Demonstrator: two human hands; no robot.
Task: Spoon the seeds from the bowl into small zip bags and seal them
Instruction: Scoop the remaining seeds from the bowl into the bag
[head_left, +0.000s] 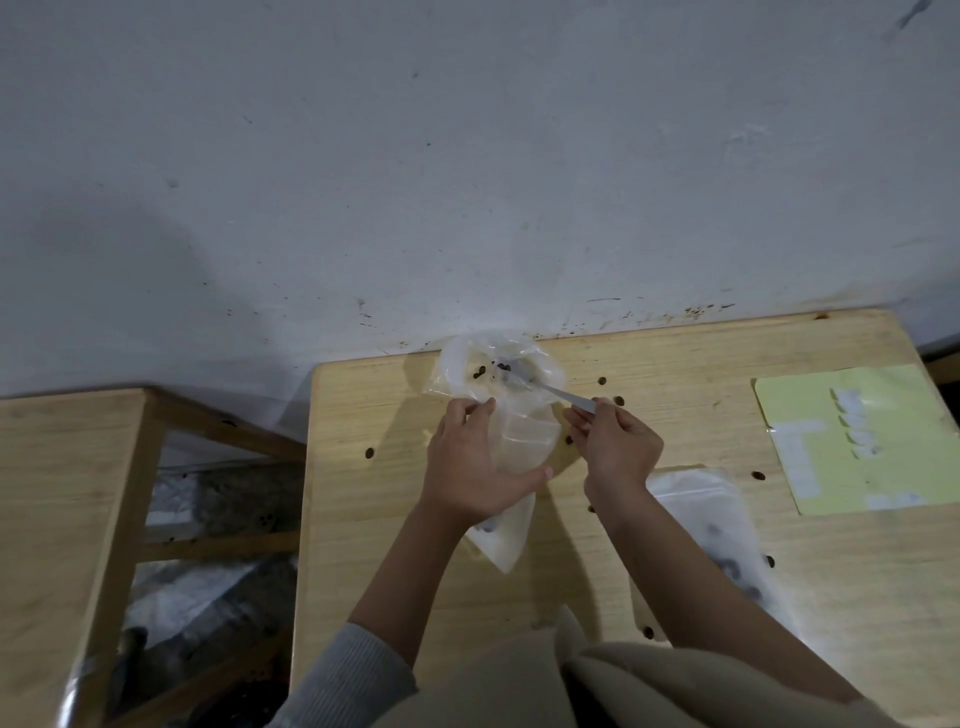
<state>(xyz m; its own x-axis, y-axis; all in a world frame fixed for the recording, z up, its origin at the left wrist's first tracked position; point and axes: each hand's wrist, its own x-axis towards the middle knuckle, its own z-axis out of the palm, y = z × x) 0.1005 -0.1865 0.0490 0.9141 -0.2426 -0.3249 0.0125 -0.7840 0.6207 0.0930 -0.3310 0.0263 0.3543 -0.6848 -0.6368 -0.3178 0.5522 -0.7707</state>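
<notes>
Spoon (545, 389) lies with its long axis slanting, bowl end pointing away into the clear bowl (467, 364) of seeds (480, 371), handle pinched by right hand (618, 447) fingers. Left hand (467, 467) fingers curl round a zip bag (519, 441) just nearer than the bowl, its length running toward the person on the tabletop (675, 519).

A table (675, 545) stands against a wall (467, 156). At the table's far edge, toward the far-left corner, sits a bowl (457, 364) with a spoon (545, 387) reaching into it from the right. Just nearer than the bowl, a zip bag (519, 441) hangs in the left hand (467, 467); the right hand (618, 447), right of it, grips the spoon's handle. A filled bag (727, 545) lies toward the near edge, under the right forearm. A sheet (857, 441) lies at the right edge. Loose seeds (602, 381) are scattered over the tabletop. A second table (62, 519) stands to the left.
</notes>
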